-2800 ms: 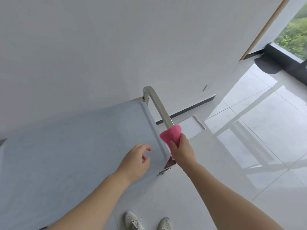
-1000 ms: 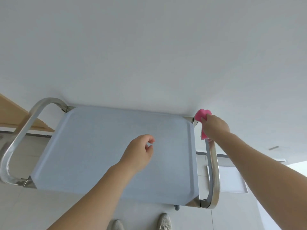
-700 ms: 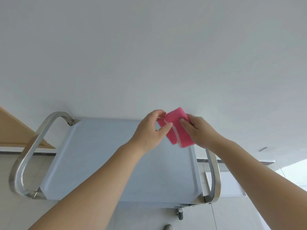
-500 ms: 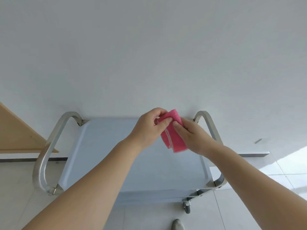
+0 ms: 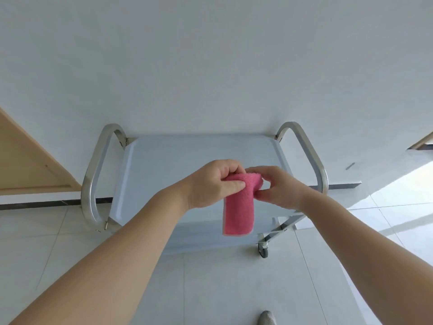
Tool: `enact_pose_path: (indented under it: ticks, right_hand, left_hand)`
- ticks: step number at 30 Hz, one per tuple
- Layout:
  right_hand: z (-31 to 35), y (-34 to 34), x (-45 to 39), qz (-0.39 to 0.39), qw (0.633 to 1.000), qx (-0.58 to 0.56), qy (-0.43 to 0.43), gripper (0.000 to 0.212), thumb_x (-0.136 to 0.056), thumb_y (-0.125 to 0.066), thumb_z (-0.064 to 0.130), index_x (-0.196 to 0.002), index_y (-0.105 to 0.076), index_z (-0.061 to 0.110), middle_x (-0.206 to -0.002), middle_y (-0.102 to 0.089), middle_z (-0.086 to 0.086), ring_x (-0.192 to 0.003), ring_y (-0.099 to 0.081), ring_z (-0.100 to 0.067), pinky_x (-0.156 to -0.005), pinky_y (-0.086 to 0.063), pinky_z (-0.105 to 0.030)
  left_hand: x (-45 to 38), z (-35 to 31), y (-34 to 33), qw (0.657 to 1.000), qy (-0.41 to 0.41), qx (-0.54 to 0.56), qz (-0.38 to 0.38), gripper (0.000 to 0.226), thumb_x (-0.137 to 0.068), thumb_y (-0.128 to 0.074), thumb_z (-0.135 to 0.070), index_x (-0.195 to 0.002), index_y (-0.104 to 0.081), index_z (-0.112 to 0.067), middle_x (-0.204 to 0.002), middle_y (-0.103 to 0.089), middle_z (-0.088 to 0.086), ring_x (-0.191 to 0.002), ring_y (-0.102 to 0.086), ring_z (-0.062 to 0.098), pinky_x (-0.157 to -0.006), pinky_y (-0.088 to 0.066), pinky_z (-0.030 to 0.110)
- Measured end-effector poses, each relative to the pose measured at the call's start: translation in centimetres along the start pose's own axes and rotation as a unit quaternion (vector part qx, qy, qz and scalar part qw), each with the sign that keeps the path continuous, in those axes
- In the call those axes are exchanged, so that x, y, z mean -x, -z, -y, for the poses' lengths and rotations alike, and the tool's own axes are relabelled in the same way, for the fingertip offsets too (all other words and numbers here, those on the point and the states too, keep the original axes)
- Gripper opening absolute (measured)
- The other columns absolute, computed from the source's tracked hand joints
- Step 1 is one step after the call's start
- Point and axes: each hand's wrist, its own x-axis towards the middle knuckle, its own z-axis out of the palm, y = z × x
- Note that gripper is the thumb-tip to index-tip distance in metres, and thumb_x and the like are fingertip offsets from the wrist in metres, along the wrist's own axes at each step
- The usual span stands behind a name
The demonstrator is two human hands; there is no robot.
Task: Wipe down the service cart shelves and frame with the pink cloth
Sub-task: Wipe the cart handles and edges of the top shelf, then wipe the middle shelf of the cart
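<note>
Lighting: bright, even daylight, soft throughout. Source: right side, where a sunlit patch falls across the floor tiles [image 5: 403, 207] and washes them near white. Glare: pale streaks along the steel cart handles [image 5: 311, 156]; dull sheen on the cart shelf [image 5: 164, 160]. Shadows: faint, low contrast. Distortion: wide-angle bending at the edges, forearms stretched toward the lower corners. Focus: slight softness overall, no marked motion blur.

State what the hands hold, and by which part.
Both the left hand and right hand pinch the pink cloth at its top end.
</note>
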Motion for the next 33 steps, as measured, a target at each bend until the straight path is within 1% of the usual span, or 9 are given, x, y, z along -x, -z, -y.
enact_pose_path:
  ticks: [2, 6, 10, 17, 21, 25, 28, 31, 33]
  right_hand:
    - [-1.8, -0.4, 0.5, 0.014, 0.998, 0.058, -0.025, 0.012, -0.073, -0.065, 0.006, -0.080, -0.061, 0.015, -0.078, -0.062, -0.003, -0.079, -0.058, -0.027, -0.067, -0.047, -0.032]
    - [-6.5, -1.9, 1.1, 0.078, 0.987, 0.125, -0.058, 0.023, -0.069, -0.067, 0.016, -0.063, -0.050, 0.031, -0.061, -0.051, 0.015, -0.056, -0.045, 0.000, -0.051, -0.038, -0.012]
    - [-13.8, -4.6, 1.7, 0.158, 0.977, 0.125, -0.076, 0.021, -0.066, -0.060, 0.020, -0.067, -0.053, 0.040, -0.062, -0.053, 0.023, -0.049, -0.049, -0.003, -0.043, -0.040, -0.013]
    - [-26.6, -11.1, 1.5, 0.234, 0.961, 0.120, -0.084, 0.015, -0.064, -0.058, 0.020, -0.071, -0.054, 0.033, -0.061, -0.051, 0.025, -0.049, -0.045, 0.002, -0.040, -0.035, -0.014]
    - [-33.2, -14.6, 0.0, 0.215, 0.963, 0.135, -0.093, 0.019, -0.067, -0.056, 0.015, -0.071, -0.056, 0.034, -0.061, -0.052, 0.024, -0.048, -0.045, -0.001, -0.041, -0.036, -0.014]
    - [-39.1, -17.2, -2.1, 0.162, 0.977, 0.117, -0.079, 0.042, -0.070, -0.041, -0.001, -0.086, -0.063, 0.032, -0.079, -0.063, 0.008, -0.069, -0.063, -0.023, -0.057, -0.051, -0.026]
    - [-43.0, -17.7, -4.0, 0.070, 0.984, 0.157, -0.040, 0.047, -0.076, -0.041, -0.004, -0.103, -0.063, 0.028, -0.089, -0.064, 0.011, -0.082, -0.058, -0.012, -0.065, -0.045, -0.011]
    - [-46.1, -17.0, -5.5, -0.009, 0.983, 0.181, -0.043, 0.049, -0.077, -0.042, -0.001, -0.109, -0.059, 0.033, -0.080, -0.062, 0.014, -0.073, -0.056, -0.006, -0.060, -0.042, -0.019]
    - [-47.8, -16.2, -6.5, -0.068, 0.976, 0.202, -0.046, 0.049, -0.077, -0.042, 0.002, -0.110, -0.058, 0.034, -0.078, -0.060, 0.016, -0.069, -0.055, -0.004, -0.055, -0.040, -0.019]
  left_hand:
    - [0.5, 1.5, -0.9, 1.000, 0.027, -0.008, -0.001, 0.012, -0.080, -0.054, -0.022, -0.086, -0.061, -0.014, -0.077, -0.058, -0.003, -0.072, -0.052, 0.010, -0.071, -0.044, 0.031]
    - [1.4, 6.4, -3.3, 0.995, 0.099, -0.027, -0.009, 0.012, -0.085, -0.057, -0.018, -0.078, -0.059, -0.028, -0.068, -0.056, -0.020, -0.064, -0.052, 0.001, -0.064, -0.042, 0.020]
    - [1.8, 13.0, -7.9, 0.983, 0.179, -0.028, -0.030, 0.014, -0.087, -0.060, -0.018, -0.080, -0.060, -0.031, -0.069, -0.058, -0.013, -0.060, -0.052, 0.006, -0.058, -0.045, 0.023]
    - [2.5, 25.9, -16.4, 0.965, 0.249, -0.015, -0.081, 0.023, -0.082, -0.062, -0.014, -0.085, -0.061, -0.037, -0.078, -0.064, 0.007, -0.060, -0.059, 0.010, -0.060, -0.051, 0.029]
    - [1.7, 33.7, -19.3, 0.966, 0.226, -0.006, -0.126, 0.029, -0.082, -0.062, -0.008, -0.088, -0.059, -0.036, -0.085, -0.063, 0.014, -0.065, -0.053, 0.011, -0.062, -0.050, 0.029]
    - [-0.5, 40.8, -20.6, 0.972, 0.170, 0.002, -0.164, 0.035, -0.084, -0.063, -0.008, -0.092, -0.052, -0.040, -0.064, -0.051, -0.009, -0.058, -0.043, 0.007, -0.060, -0.040, 0.017]
    - [-4.0, 44.3, -20.8, 0.975, 0.111, 0.000, -0.191, 0.032, -0.084, -0.065, -0.005, -0.093, -0.051, -0.032, -0.060, -0.052, -0.011, -0.057, -0.044, 0.009, -0.059, -0.039, 0.022]
    - [-8.1, 46.3, -20.9, 0.967, 0.059, -0.029, -0.246, 0.029, -0.081, -0.069, -0.009, -0.092, -0.050, -0.028, -0.068, -0.059, -0.010, -0.057, -0.053, 0.009, -0.056, -0.046, 0.027]
    - [-10.9, 47.0, -21.2, 0.956, 0.021, -0.075, -0.284, 0.030, -0.079, -0.071, -0.013, -0.090, -0.049, -0.030, -0.078, -0.063, -0.007, -0.058, -0.057, 0.006, -0.056, -0.047, 0.020]
